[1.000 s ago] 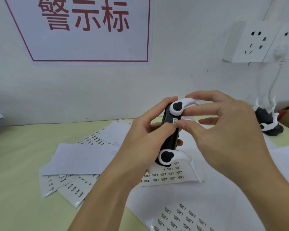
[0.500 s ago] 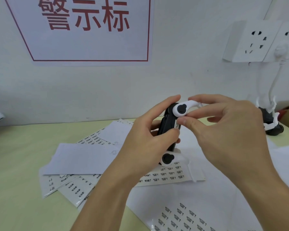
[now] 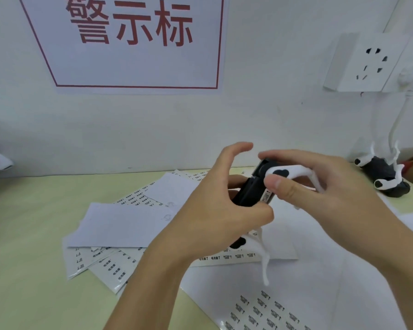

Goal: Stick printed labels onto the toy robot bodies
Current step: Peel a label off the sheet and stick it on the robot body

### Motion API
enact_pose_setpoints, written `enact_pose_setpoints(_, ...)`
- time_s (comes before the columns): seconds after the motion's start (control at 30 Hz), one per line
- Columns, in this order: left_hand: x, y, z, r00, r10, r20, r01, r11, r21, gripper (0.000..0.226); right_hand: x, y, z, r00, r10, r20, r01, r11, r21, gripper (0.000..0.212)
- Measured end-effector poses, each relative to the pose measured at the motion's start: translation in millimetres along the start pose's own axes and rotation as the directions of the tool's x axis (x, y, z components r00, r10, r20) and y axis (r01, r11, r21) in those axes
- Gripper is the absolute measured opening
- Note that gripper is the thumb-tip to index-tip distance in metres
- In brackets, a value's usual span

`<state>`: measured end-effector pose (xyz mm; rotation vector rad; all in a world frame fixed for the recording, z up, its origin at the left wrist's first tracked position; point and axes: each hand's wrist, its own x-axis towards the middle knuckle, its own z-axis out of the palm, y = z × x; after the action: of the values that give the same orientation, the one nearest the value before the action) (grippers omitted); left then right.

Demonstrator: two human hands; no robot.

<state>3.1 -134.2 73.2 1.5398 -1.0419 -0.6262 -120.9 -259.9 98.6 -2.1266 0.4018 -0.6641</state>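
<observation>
We find the glossy black toy robot body (image 3: 248,191) above the label sheets (image 3: 224,257), both hands clamped on it. Left hand (image 3: 215,210) grips its side. Right hand (image 3: 320,186) thumb presses a small white label (image 3: 267,196) flat.

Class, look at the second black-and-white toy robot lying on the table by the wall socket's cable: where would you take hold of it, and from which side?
Probably the black-and-white toy robot is best gripped across its dark central body, from above and the front. Its thin white limbs stick out and up, and the white cable hangs behind.
</observation>
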Motion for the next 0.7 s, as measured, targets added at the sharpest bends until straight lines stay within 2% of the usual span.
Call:
enact_pose_setpoints(0.1,1.5,0.4,-0.2,0.999,0.002,-0.035,-0.001,1.000,0.012,0.061,1.0,1.2,-2.4,0.998,0.042,-0.037,-0.039,0.995,0.091,0.040)
enact_pose_setpoints(0.2,5.5,-1.6,-1.7,0.980,-0.060,-0.188,0.053,0.998,-0.042,0.060,2.5,3.9,-0.8,0.983,0.087,-0.161,-0.065,0.989,0.132,0.051)
enact_pose_setpoints(0.3,7.6,-1.8,-1.0,0.945,-0.212,-0.250,0.155,0.961,-0.228,0.065,3.9,6.0,4.6,0.950,0.129,-0.285,-0.069,0.975,0.211,0.049)
enact_pose_setpoints(0.4,7.5,-0.7,-0.3,0.951,-0.252,-0.179,0.157,0.893,-0.422,0.063,4.7,7.1,15.1,0.915,0.171,-0.365,-0.077,0.963,0.258,0.071)
enact_pose_setpoints(0.53,5.9,-2.6,-7.6,0.973,-0.147,-0.176,0.026,0.832,-0.553,0.047,3.7,10.1,18.3,0.933,0.124,-0.337,-0.007,0.945,0.326,0.062)
enact_pose_setpoints(0.6,5.4,-5.2,-11.2,0.979,-0.106,-0.177,-0.019,0.808,-0.589,0.050,2.8,13.7,12.4,0.955,0.077,-0.286,0.044,0.919,0.392,0.061)
enact_pose_setpoints(0.7,5.1,-9.0,-14.3,0.980,-0.043,-0.196,-0.075,0.827,-0.557,0.057,2.1,14.4,4.6,0.975,-0.025,-0.221,0.108,0.922,0.371,0.057)
